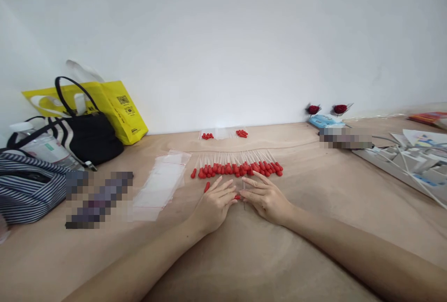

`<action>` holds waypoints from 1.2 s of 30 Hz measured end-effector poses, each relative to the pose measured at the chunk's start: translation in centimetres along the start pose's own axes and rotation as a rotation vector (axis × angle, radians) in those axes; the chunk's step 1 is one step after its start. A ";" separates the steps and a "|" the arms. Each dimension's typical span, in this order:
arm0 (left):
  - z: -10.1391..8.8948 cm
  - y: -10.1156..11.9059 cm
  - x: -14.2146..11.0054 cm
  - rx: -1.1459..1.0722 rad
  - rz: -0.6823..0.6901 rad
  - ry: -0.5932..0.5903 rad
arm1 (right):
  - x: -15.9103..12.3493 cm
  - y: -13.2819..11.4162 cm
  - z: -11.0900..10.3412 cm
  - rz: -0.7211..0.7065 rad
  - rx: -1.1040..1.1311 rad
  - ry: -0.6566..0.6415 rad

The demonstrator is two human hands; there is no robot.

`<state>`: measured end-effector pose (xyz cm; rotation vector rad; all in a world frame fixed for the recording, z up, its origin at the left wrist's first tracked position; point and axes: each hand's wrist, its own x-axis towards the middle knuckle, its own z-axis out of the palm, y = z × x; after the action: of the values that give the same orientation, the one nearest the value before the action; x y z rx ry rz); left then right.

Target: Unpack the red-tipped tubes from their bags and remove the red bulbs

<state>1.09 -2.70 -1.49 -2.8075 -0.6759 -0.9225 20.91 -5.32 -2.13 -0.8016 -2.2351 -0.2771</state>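
A row of several thin clear tubes with red rubber caps [237, 168] lies across the table just beyond my hands. My left hand [213, 206] and my right hand [266, 198] rest on the table with their fingertips meeting. Between the tips sits a small red cap [238, 197], pinched by my left fingers. My right fingers hold a thin clear tube [243, 203] against it. The other fingers of both hands stretch forward. One loose red cap [206, 186] lies just left of my left hand's fingers.
Clear plastic bags [160, 185] lie to the left. Two small bags with red caps [207, 136] [241, 133] sit by the wall. At far left are a black handbag [87, 137], a yellow bag [118, 106] and a striped pouch [28, 188]. Papers and white sticks [408, 162] are at the right.
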 end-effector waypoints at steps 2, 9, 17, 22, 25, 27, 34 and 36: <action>-0.1 0.1 0.0 -0.024 -0.012 -0.015 | 0.0 -0.1 -0.2 0.003 0.008 -0.002; -0.5 0.8 0.2 -0.097 -0.069 -0.033 | 0.0 -0.5 -0.5 0.011 -0.014 0.031; -0.1 0.2 -0.5 -0.103 -0.095 -0.003 | -0.6 -0.2 -0.9 0.069 -0.019 0.035; -1.1 1.0 -0.8 -0.046 -0.207 0.104 | -1.1 0.4 -0.8 0.280 -0.016 -0.020; -2.4 0.6 -0.9 -0.020 -0.325 0.127 | -1.2 0.7 -0.4 0.332 0.056 0.001; -3.3 -0.4 -1.0 -0.007 -0.441 0.101 | -1.2 0.8 -0.1 0.360 0.101 0.017; -4.2 -3.5 -1.8 -0.118 -0.847 -0.002 | -0.9 0.8 0.1 0.437 0.160 0.028; -4.0 -3.4 -1.8 -0.161 -0.893 -0.040 | -0.7 0.7 0.2 0.413 0.179 0.033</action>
<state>-3.87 -1.27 0.57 -2.6098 -2.0194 -1.0369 21.61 -4.96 -2.82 -1.1220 -1.9720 0.1056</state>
